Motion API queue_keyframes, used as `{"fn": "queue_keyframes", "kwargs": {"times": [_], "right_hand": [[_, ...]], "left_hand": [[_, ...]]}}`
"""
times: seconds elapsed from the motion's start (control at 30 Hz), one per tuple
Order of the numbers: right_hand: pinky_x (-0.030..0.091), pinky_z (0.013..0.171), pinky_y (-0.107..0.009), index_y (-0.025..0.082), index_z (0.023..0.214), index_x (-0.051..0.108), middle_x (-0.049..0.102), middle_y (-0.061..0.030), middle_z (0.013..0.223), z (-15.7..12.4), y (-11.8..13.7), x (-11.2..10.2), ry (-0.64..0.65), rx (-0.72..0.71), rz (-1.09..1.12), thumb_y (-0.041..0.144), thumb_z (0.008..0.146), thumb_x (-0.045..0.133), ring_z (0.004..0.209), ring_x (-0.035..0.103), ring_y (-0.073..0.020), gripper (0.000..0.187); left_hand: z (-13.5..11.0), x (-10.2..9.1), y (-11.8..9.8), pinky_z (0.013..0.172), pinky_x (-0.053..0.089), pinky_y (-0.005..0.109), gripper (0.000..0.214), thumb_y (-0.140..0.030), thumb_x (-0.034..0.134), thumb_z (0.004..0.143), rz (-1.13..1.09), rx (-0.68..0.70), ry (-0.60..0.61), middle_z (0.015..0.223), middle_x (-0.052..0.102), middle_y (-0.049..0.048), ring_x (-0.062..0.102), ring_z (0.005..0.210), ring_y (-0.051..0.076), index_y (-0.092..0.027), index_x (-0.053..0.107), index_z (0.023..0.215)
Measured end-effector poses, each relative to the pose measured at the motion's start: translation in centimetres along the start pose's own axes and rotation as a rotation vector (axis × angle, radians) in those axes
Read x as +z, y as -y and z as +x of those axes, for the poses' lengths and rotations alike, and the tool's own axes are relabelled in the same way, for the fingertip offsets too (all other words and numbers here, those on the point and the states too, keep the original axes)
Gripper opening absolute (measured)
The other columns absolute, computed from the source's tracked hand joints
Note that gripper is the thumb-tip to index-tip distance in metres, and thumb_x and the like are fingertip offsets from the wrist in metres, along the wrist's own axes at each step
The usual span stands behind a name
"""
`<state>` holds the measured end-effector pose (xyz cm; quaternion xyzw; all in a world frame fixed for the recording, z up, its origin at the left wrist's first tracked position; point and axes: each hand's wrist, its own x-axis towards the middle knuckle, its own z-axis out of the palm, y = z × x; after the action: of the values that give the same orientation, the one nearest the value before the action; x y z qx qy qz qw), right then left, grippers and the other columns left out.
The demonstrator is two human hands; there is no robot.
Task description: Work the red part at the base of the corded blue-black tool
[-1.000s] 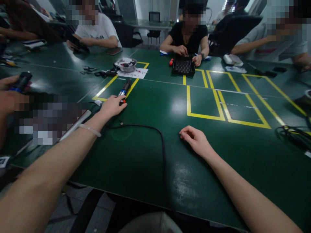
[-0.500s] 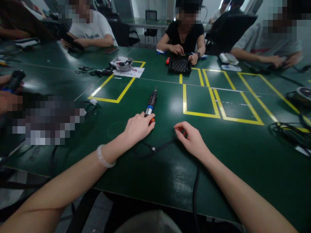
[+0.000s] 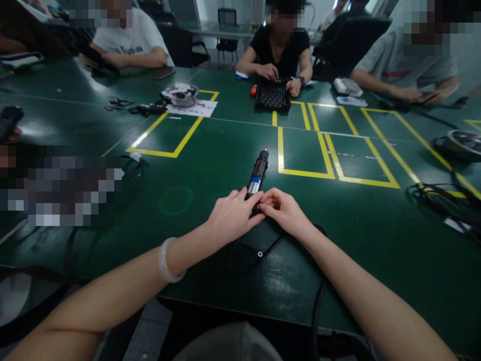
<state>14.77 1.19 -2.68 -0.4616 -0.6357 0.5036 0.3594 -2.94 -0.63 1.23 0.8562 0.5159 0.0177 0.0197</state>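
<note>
A black electric screwdriver [image 3: 257, 172] with a blue and silver band lies on the green table [image 3: 210, 165], its tip pointing away from me. My left hand [image 3: 232, 216] is wrapped round its near end. My right hand [image 3: 283, 211] meets it from the right, fingers curled and pinching at the same end of the tool. Its black cable [image 3: 259, 248] loops on the table under my wrists and runs off the near edge. A pale bangle [image 3: 165, 260] sits on my left wrist.
Yellow tape rectangles [image 3: 330, 150] mark the table. A black tray [image 3: 273, 98] lies before a person opposite. A metal bowl [image 3: 183, 94] on paper sits at the far left. Cables [image 3: 439, 198] lie at the right. Other people sit around the table.
My left hand has dragged the screwdriver from the far left toward the middle and nearer to me. My right hand, first resting apart, has closed in on the tool's near end.
</note>
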Motion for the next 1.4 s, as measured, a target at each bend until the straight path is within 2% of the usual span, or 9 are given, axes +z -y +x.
{"fn": "queue_keyframes", "kwargs": {"times": [0.23,0.53,0.8,1.13,1.4], "right_hand": [[0.043,0.061,-0.026,0.019,0.081,0.058,0.060,0.0010,0.073,0.2,0.2,-0.3,-0.011,0.027,0.076,0.037,0.078,0.067,0.063,0.054,-0.0119,0.020],[0.042,0.060,-0.026,0.017,0.079,0.059,0.060,0.0018,0.070,0.2,0.2,-0.3,-0.015,0.070,0.166,0.037,0.075,0.073,0.062,0.053,-0.0111,0.025],[0.043,0.061,-0.026,0.018,0.079,0.059,0.060,0.0013,0.070,0.2,0.4,-0.4,-0.006,0.075,0.162,0.040,0.075,0.073,0.064,0.054,-0.0118,0.026],[0.045,0.060,-0.026,0.018,0.080,0.060,0.063,0.0004,0.070,0.1,0.6,-0.4,-0.002,0.070,0.153,0.042,0.075,0.074,0.064,0.056,-0.0116,0.028],[0.044,0.059,-0.025,0.018,0.080,0.060,0.062,0.0006,0.070,0.1,0.4,-0.3,0.005,0.058,0.129,0.043,0.075,0.073,0.063,0.054,-0.0119,0.028]], "left_hand": [[-0.2,-0.1,1.6,0.087,0.052,0.040,0.055,-0.055,0.048,0.095,-0.115,0.032,0.030,0.139,0.057,0.0078,0.059,0.113,0.029,-0.031,0.047,0.144],[0.0,-1.0,2.6,0.099,0.047,0.043,0.052,-0.038,0.041,0.097,-0.171,0.073,0.099,0.141,0.056,0.0063,0.059,0.118,0.028,-0.029,0.047,0.148],[0.3,-0.8,2.9,0.098,0.048,0.040,0.047,-0.038,0.038,0.099,-0.191,0.088,0.089,0.140,0.058,0.0048,0.060,0.117,0.026,-0.032,0.050,0.145],[0.5,-0.3,2.6,0.094,0.049,0.039,0.045,-0.037,0.042,0.097,-0.203,0.058,0.044,0.137,0.061,0.0012,0.062,0.113,0.025,-0.032,0.055,0.140],[0.5,-0.3,1.9,0.094,0.049,0.039,0.040,-0.032,0.047,0.094,-0.185,0.011,0.000,0.129,0.066,0.0028,0.064,0.109,0.025,-0.031,0.060,0.132]]}}
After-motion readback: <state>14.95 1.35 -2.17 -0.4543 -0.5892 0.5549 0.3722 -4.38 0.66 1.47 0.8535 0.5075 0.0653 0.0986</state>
